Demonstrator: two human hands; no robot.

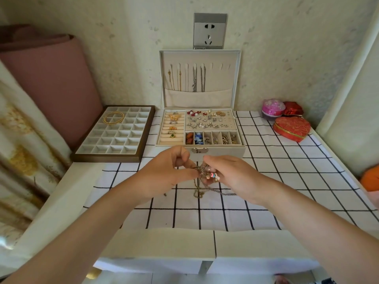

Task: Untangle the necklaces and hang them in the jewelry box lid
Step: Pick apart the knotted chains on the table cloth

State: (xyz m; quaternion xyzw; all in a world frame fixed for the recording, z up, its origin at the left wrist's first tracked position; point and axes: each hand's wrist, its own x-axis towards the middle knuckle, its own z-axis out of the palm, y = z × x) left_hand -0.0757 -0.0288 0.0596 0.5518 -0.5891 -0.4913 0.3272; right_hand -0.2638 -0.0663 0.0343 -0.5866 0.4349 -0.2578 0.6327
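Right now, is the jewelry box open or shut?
Open. The lid stands upright against the wall, necklaces hang inside it, and the tray shows.

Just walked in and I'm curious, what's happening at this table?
A person is picking apart a tangled clump of necklaces, pinched between the left hand and right hand above the checked cloth, with chain ends trailing onto it. Behind stands the open jewelry box; four necklaces already hang in its lid, and several hooks on the right are free.
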